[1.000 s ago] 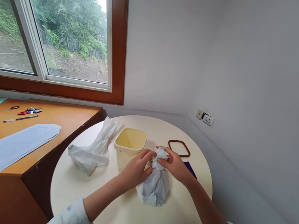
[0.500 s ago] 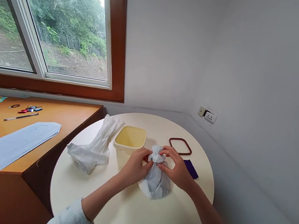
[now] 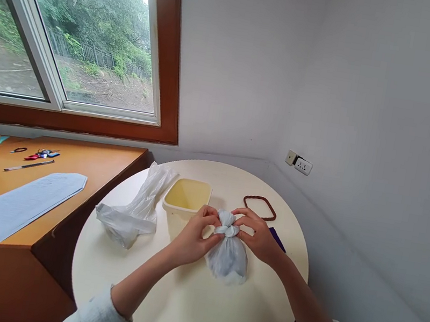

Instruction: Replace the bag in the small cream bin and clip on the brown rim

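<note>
A small white plastic bag [image 3: 228, 261], knotted at its neck and bulging below, is held over the round table. My left hand [image 3: 195, 237] pinches the knot from the left side, thumb below and fingers above. From the right, my right hand [image 3: 259, 237] grips the same knot between thumb and fingers. Dark contents show faintly through the thin plastic. Just behind my left hand stands a pale yellow bin [image 3: 188, 196] without anything visible inside. A brown rounded-square ring [image 3: 272, 213] lies beyond my right hand, and a dark purple item [image 3: 276, 239] is partly hidden by it.
A crumpled, loose white plastic bag [image 3: 137, 211] lies on the left of the round cream table [image 3: 197, 321]. The wooden desk [image 3: 97, 156] at left bears papers [image 3: 24, 204], a pen [image 3: 28, 166] and keys [image 3: 44, 154]. Walls and a window enclose the far side.
The bag's neck now shows a tighter, clearer knot, and its body has swung slightly right. My right hand covers more of the purple item. The other things stay put.
</note>
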Demonstrator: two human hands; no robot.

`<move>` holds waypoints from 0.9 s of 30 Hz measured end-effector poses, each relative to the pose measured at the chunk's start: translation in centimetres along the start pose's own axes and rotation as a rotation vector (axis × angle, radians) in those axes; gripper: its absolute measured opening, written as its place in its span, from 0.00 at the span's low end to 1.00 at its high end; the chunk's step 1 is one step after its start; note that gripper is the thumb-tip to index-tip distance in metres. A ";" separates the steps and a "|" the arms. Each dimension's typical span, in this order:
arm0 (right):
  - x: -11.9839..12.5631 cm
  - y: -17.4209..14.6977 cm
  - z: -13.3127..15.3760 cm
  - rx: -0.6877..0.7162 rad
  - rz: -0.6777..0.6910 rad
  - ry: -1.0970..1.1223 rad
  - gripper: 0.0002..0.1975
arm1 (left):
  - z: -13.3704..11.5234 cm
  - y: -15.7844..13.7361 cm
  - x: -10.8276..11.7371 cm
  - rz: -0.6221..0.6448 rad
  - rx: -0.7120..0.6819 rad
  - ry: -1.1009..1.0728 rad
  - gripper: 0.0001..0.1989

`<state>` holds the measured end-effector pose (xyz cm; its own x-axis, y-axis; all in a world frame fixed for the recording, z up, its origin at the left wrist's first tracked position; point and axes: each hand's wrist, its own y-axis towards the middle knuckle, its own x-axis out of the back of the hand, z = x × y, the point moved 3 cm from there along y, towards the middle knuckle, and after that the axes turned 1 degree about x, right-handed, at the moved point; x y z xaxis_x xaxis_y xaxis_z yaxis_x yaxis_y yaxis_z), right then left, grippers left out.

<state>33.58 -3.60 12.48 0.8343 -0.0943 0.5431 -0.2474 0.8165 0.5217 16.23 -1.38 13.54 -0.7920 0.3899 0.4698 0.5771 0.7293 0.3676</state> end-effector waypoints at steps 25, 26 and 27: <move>0.6 -0.3 0.1 0.018 0.121 0.093 0.05 | -0.9 0.1 -0.4 0.041 0.145 -0.105 0.04; 0.6 -0.3 0.1 0.009 0.128 0.099 0.05 | -0.9 0.1 -0.5 0.057 0.165 -0.126 0.04; 0.6 -0.3 0.1 0.002 0.135 0.107 0.05 | -0.8 0.1 -0.6 0.070 0.178 -0.155 0.05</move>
<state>34.11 -3.92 12.73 0.8408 0.0775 0.5357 -0.3617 0.8167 0.4496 16.93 -1.96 13.90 -0.7804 0.5147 0.3552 0.5984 0.7796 0.1850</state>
